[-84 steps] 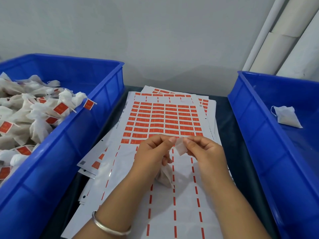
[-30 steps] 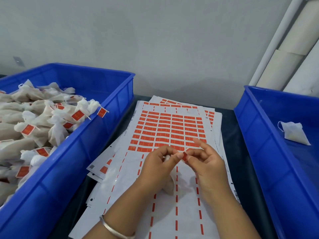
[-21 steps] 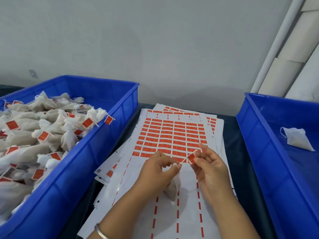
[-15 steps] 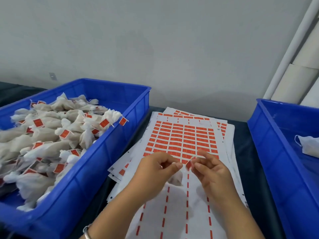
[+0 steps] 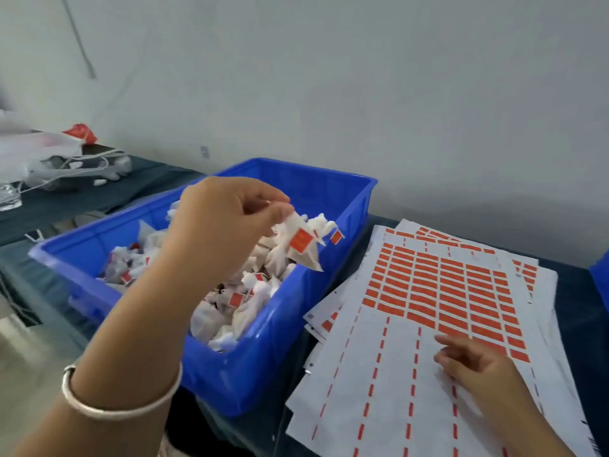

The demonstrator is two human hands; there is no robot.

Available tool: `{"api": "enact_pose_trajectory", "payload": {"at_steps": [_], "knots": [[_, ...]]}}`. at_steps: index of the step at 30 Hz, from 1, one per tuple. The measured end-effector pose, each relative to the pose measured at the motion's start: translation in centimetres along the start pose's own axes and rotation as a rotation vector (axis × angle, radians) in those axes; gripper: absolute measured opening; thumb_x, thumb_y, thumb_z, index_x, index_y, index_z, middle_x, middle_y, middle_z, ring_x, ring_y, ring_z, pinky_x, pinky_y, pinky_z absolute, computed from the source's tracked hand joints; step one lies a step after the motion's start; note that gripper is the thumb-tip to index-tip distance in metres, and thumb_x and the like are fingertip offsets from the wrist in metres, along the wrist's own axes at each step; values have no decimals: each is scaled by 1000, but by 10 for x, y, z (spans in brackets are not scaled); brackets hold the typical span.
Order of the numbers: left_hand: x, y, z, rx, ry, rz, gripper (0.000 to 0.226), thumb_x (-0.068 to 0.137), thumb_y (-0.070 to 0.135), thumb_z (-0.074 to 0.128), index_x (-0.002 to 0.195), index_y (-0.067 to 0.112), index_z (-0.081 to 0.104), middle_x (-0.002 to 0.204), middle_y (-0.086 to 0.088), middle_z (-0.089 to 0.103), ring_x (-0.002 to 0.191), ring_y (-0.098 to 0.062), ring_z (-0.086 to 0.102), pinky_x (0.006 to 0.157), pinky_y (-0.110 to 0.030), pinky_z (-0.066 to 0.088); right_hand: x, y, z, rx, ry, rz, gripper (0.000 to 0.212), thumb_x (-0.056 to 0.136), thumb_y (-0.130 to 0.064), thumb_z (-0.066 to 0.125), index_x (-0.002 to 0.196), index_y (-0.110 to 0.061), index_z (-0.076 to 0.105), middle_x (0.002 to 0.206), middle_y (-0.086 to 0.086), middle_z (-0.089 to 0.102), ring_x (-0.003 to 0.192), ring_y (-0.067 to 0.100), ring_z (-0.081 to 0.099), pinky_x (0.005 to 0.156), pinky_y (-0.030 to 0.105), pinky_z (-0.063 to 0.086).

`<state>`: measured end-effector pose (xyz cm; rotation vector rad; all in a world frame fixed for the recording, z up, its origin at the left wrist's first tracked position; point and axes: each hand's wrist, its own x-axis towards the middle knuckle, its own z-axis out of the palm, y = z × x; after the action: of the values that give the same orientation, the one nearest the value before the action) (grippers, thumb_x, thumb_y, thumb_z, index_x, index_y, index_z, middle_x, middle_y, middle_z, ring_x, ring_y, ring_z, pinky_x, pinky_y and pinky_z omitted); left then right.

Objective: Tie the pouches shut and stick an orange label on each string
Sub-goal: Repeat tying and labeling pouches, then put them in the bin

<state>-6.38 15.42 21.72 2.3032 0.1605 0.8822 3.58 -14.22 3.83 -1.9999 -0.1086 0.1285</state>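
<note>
A: Where is the pouch [image 5: 298, 249] sitting right now?

B: It is hanging over the blue bin [image 5: 263, 361], above the heap inside. The left hand [image 5: 227, 225] is pinching its gathered top between thumb and fingertips, and an orange label [image 5: 300, 241] is showing on it.

A: So this one is looking finished?

B: I am judging it so: the neck is looking drawn shut and the label is on. It is not yet lying in the bin, so the drop is what is left for this piece.

A: And the right hand [image 5: 474, 361]?

B: It is resting on the label sheet [image 5: 428, 374] with its fingers loose and holding nothing, just below the remaining orange rows.

A: How far along is the whole job looking?

B: The finished pouches [image 5: 244, 301] are filling much of the bin, many of them showing orange tags. On the top sheet the lower part is stripped down to thin orange strips, while the upper rows are looking full, and more sheets are lying underneath. Labels are clearly not running short.

A: And pouches waiting to be tied?

B: I am not seeing any here; only a sliver of another blue bin [image 5: 601, 282] is peeking in at the right edge, so I cannot tell how many are left
</note>
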Motion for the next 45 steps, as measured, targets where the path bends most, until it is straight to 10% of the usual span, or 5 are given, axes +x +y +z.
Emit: {"api": "enact_pose_trajectory", "payload": {"at_steps": [10,17,28,39,45], "knots": [[-4,-77,-21,554,-274,-308,10,86,31,63,86,28,72,72,13,60,64,-3,52,50,-17,33,-9,-10,5,-141,70,7,16,88,-9,63,97,-22,65,87,-12,63,78,5,54,85,28,40],[-13,-91,-14,469,-323,-357,22,87,31,62,107,24,67,87,9,64,78,-8,57,67,-23,46,-10,-11,7,-205,72,29,15,88,-10,63,93,-24,66,98,-5,64,79,4,53,83,25,41],[-50,28,49,26,-524,48,17,80,43,62,66,50,56,69,30,61,70,12,56,60,-7,40,-26,-56,-18,-623,-161,-65,15,92,-33,60,101,-45,60,92,-32,53,82,-8,53,69,7,39],[-101,56,224,108,-947,124,27,91,41,54,116,36,63,120,18,61,91,-3,59,81,-18,45,-54,-81,-200,-665,358,102,20,94,-14,55,90,-28,69,95,-15,63,104,12,60,85,24,41],[-120,38,260,214,-886,293,44,93,52,38,133,36,45,145,17,37,131,-10,40,110,-32,28,-58,-18,-275,-900,215,510,18,91,-15,60,104,-12,71,119,7,64,106,27,60,88,36,51]]}}
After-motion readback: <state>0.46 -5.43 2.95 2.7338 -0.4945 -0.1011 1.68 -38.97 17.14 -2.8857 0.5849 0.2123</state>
